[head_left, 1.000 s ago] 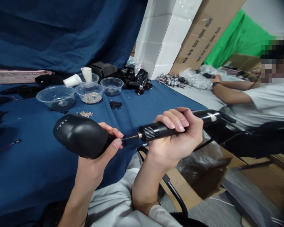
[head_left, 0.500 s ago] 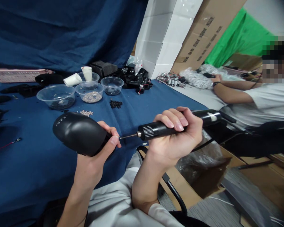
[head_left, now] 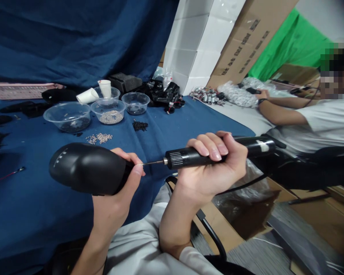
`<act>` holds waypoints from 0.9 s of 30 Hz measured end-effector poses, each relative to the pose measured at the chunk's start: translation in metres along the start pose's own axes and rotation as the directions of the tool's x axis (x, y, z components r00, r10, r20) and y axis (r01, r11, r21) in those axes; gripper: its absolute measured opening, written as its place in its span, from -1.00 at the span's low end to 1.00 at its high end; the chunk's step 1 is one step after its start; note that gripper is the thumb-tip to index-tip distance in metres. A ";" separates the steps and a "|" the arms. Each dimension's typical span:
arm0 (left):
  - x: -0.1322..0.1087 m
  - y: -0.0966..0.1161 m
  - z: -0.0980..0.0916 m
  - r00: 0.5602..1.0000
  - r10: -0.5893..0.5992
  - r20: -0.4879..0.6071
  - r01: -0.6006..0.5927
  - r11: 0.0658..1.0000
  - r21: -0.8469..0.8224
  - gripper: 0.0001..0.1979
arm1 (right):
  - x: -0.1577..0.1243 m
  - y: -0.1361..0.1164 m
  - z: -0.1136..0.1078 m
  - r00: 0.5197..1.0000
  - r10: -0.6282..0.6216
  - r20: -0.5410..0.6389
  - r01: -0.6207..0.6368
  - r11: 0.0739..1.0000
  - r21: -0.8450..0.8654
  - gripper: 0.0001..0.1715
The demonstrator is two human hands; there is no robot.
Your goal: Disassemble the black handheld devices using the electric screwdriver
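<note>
My left hand (head_left: 117,198) is closed around the narrow end of a rounded black plastic housing (head_left: 87,168), which has a row of small light marks at its far end. My right hand (head_left: 215,168) grips a black electric screwdriver (head_left: 180,157), held nearly level and pointing left. Its thin bit (head_left: 153,163) reaches the fingertips of my left hand; whatever is at the bit's tip is hidden by the thumb and fingers. On the blue cloth beyond lie a pile of silvery screws (head_left: 100,138) and a pile of black screws (head_left: 140,125).
Clear plastic bowls (head_left: 67,114) with small parts stand behind the piles, near paper cups (head_left: 105,88). Black parts (head_left: 166,93) are heaped at the back. White boxes (head_left: 186,49) are stacked there. At right, a co-worker's arm (head_left: 286,110) rests by bagged parts (head_left: 237,95).
The housing has tilted and its far end swung left and down, uncovering more of the silvery screw pile. The screwdriver has levelled slightly; its bit is still at my left fingertips.
</note>
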State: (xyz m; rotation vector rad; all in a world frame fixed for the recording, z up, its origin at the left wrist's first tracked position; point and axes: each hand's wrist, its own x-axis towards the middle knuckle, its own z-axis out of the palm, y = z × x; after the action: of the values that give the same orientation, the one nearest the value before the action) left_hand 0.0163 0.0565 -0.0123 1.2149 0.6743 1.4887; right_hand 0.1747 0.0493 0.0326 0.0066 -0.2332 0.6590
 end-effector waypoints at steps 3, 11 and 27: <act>0.000 0.001 0.000 0.999 0.042 -0.018 -0.041 0.998 0.050 -0.79 | -0.003 0.001 0.004 0.999 -0.034 -0.018 0.033 0.999 -0.042 -0.55; 0.010 -0.005 -0.013 0.971 0.046 0.235 -0.007 0.987 -0.163 -0.31 | -0.010 -0.003 0.013 0.992 -0.125 -0.019 0.118 0.968 -0.220 -0.62; 0.007 0.003 -0.019 0.954 0.072 0.289 -0.046 0.994 -0.095 -0.36 | -0.030 0.000 0.022 0.989 -0.014 0.146 0.085 0.868 -0.490 -0.72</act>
State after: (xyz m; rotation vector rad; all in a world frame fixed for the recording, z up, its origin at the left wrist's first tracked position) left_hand -0.0016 0.0658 -0.0135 1.3628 0.3725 1.3356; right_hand 0.1469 0.0289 0.0477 -0.4378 -0.5318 0.5322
